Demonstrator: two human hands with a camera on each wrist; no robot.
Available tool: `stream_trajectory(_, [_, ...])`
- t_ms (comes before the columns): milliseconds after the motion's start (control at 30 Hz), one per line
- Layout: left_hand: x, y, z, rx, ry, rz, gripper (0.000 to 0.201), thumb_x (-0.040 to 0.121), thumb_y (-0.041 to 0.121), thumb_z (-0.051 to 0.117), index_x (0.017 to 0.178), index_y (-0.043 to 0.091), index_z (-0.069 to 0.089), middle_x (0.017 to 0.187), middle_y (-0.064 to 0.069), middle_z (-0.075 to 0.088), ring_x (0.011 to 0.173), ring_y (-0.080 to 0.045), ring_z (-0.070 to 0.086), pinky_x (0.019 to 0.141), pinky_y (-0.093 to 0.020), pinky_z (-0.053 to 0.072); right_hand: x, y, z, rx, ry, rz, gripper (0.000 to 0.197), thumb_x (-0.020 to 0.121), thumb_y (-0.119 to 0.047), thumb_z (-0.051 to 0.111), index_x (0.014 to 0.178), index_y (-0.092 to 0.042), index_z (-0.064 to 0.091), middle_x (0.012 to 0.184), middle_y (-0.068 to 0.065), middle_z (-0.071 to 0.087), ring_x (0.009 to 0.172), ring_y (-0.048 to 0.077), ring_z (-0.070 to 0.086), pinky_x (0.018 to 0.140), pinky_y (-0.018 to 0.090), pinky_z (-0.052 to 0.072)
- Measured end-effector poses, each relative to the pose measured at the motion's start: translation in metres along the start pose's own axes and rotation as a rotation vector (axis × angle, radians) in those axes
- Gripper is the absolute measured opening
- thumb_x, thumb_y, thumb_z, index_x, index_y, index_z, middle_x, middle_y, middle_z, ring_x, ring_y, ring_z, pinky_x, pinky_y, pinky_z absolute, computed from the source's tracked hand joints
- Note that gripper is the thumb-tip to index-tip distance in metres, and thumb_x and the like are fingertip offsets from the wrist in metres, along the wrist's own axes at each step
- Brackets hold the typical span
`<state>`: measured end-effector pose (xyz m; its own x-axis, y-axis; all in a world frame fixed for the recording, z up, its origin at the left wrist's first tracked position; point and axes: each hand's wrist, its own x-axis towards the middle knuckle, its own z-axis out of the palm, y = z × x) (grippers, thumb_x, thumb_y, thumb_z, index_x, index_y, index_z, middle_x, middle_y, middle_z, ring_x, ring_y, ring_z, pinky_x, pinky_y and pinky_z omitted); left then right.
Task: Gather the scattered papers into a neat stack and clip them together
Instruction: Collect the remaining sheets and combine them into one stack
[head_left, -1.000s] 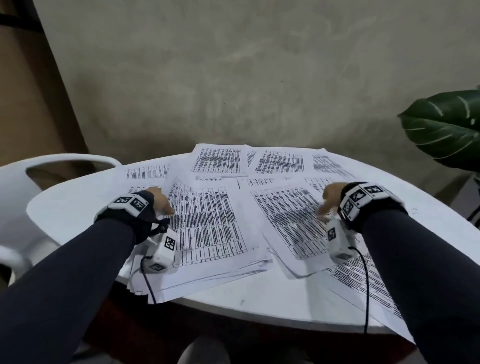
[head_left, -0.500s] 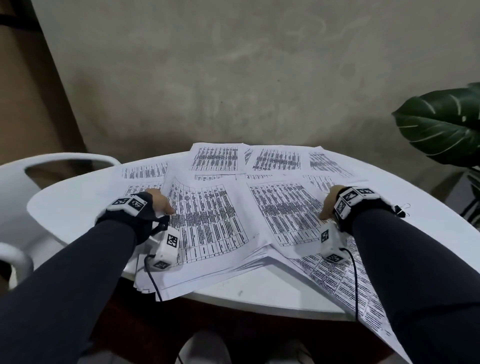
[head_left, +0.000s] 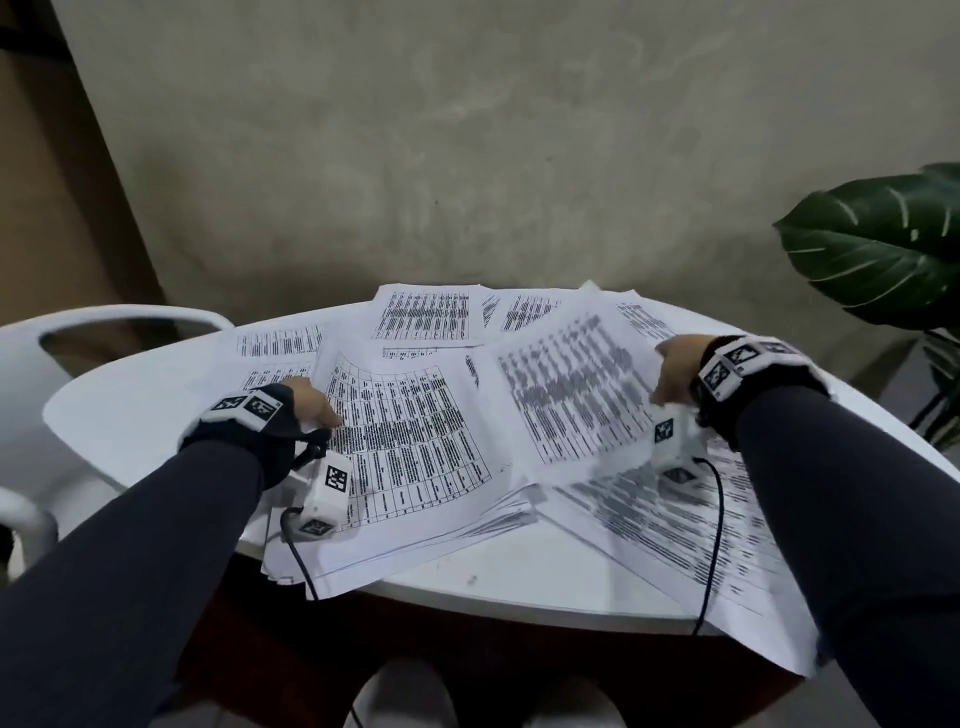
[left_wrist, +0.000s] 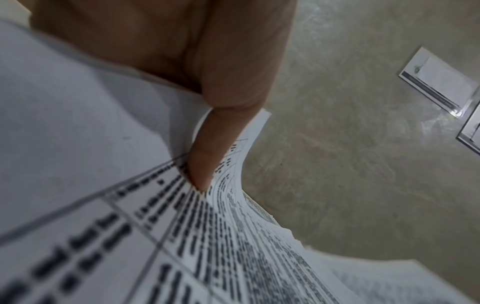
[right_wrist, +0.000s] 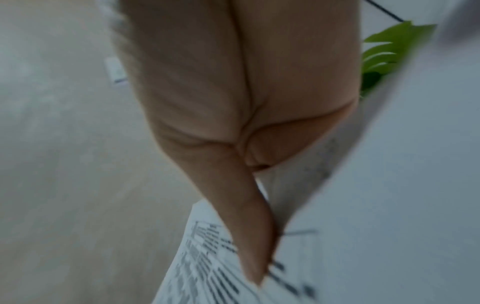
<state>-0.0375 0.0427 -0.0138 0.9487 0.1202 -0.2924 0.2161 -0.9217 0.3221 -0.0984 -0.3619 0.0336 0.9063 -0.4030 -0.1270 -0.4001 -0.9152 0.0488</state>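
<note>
Printed sheets lie scattered over a round white table (head_left: 130, 415). My left hand (head_left: 311, 410) grips the left edge of a fanned pile of papers (head_left: 415, 441), which juts over the near table edge. In the left wrist view the thumb (left_wrist: 205, 156) presses on the pile's top sheet (left_wrist: 155, 257). My right hand (head_left: 675, 369) pinches the right edge of one sheet (head_left: 571, 395) and holds it lifted and tilted above the table. The right wrist view shows the thumb (right_wrist: 249, 236) on that sheet (right_wrist: 215, 283). More sheets (head_left: 426, 314) lie flat at the far side.
A white plastic chair (head_left: 104, 322) stands at the left, close to the table. A large green plant leaf (head_left: 883, 249) reaches in at the right. A grey wall rises behind the table. One sheet (head_left: 727, 597) hangs over the near right edge.
My right hand has risen and moved right, lifting a sheet off the table so it tilts. My left hand has stayed on the pile.
</note>
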Motion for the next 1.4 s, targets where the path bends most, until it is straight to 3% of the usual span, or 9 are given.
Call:
stream_trajectory(300, [0.0, -0.005, 0.0, -0.057, 0.007, 0.001, 0.057, 0.076, 0.03, 0.073, 0.121, -0.001, 0.054, 0.123, -0.016, 0.059, 0.099, -0.03, 0.055, 0.085, -0.033, 0.043, 0.031, 0.016, -0.013, 0.727, 0.105, 0.242, 0.051, 0.084, -0.017, 0.064, 0.133, -0.008, 0.049, 0.138, 0.009, 0.05, 0.124, 0.027, 0.051, 0.023, 0.009, 0.03])
stream_trajectory(367, [-0.001, -0.005, 0.0, -0.049, 0.013, -0.003, 0.058, 0.077, 0.032, 0.073, 0.121, -0.001, 0.055, 0.124, -0.017, 0.059, 0.104, -0.031, 0.057, 0.088, -0.034, 0.045, 0.03, 0.015, 0.004, 0.575, 0.096, 0.216, 0.039, 0.083, -0.027, 0.058, 0.118, -0.01, 0.06, 0.126, 0.005, 0.058, 0.116, 0.025, 0.057, 0.042, 0.004, 0.047])
stream_trajectory(467, [-0.005, -0.003, 0.0, -0.04, 0.015, -0.016, 0.057, 0.08, 0.033, 0.07, 0.121, -0.003, 0.054, 0.125, -0.018, 0.058, 0.1, -0.029, 0.055, 0.09, -0.032, 0.044, 0.024, 0.015, 0.033, 0.4, 0.088, 0.216, 0.026, 0.084, -0.033, 0.051, 0.095, -0.014, 0.066, 0.101, 0.004, 0.065, 0.105, 0.023, 0.065, 0.087, 0.024, 0.053])
stream_trajectory(667, [-0.007, -0.002, 0.001, -0.044, 0.031, -0.026, 0.058, 0.08, 0.035, 0.069, 0.122, -0.003, 0.053, 0.128, -0.018, 0.057, 0.107, -0.03, 0.056, 0.091, -0.032, 0.044, 0.024, 0.018, 0.053, 0.422, 0.001, 0.184, 0.035, 0.065, -0.02, 0.083, 0.041, -0.019, 0.057, 0.079, 0.001, 0.066, 0.08, 0.021, 0.062, 0.084, 0.027, 0.049])
stream_trajectory(833, [-0.008, -0.002, 0.0, -0.04, 0.012, -0.018, 0.057, 0.081, 0.035, 0.068, 0.121, -0.004, 0.054, 0.127, -0.018, 0.057, 0.106, -0.03, 0.056, 0.089, -0.031, 0.044, 0.041, 0.008, 0.058, 0.227, -0.012, 0.107, 0.033, 0.085, -0.041, 0.057, 0.106, -0.017, 0.067, 0.116, 0.005, 0.063, 0.107, 0.026, 0.062, 0.094, 0.033, 0.05])
stream_trajectory(933, [-0.005, -0.002, -0.001, -0.047, -0.001, -0.011, 0.055, 0.08, 0.035, 0.069, 0.118, -0.003, 0.057, 0.124, -0.018, 0.059, 0.103, -0.03, 0.057, 0.088, -0.031, 0.044, 0.035, -0.008, 0.054, 0.247, -0.052, 0.064, 0.04, 0.089, -0.035, 0.056, 0.119, -0.009, 0.061, 0.12, 0.012, 0.062, 0.108, 0.029, 0.061, 0.088, 0.032, 0.048])
stream_trajectory(1100, [-0.005, -0.003, -0.002, -0.074, -0.026, 0.004, 0.048, 0.08, 0.032, 0.07, 0.111, -0.003, 0.061, 0.109, -0.016, 0.062, 0.088, -0.025, 0.053, 0.076, -0.027, 0.04, 0.031, -0.026, 0.04, 0.313, 0.028, 0.074, 0.032, 0.079, -0.029, 0.07, 0.102, -0.007, 0.064, 0.105, 0.014, 0.065, 0.1, 0.031, 0.062, 0.081, 0.029, 0.048])
stream_trajectory(1233, [-0.008, -0.001, -0.002, -0.058, -0.024, -0.001, 0.048, 0.081, 0.033, 0.068, 0.112, -0.003, 0.062, 0.099, -0.012, 0.055, 0.088, -0.024, 0.051, 0.075, -0.026, 0.039, 0.055, -0.032, 0.058, 0.201, 0.019, 0.13, 0.025, 0.076, -0.04, 0.067, 0.075, -0.016, 0.065, 0.107, 0.008, 0.066, 0.104, 0.031, 0.063, 0.09, 0.047, 0.052])
stream_trajectory(1400, [-0.013, 0.004, -0.001, -0.059, -0.016, 0.003, 0.048, 0.084, 0.026, 0.066, 0.118, -0.006, 0.058, 0.126, -0.02, 0.057, 0.108, -0.032, 0.057, 0.088, -0.033, 0.044, 0.083, -0.044, 0.07, 0.353, 0.01, 0.108, 0.037, 0.055, -0.039, 0.078, 0.05, -0.02, 0.046, 0.085, 0.004, 0.062, 0.094, 0.031, 0.066, 0.089, 0.047, 0.053])
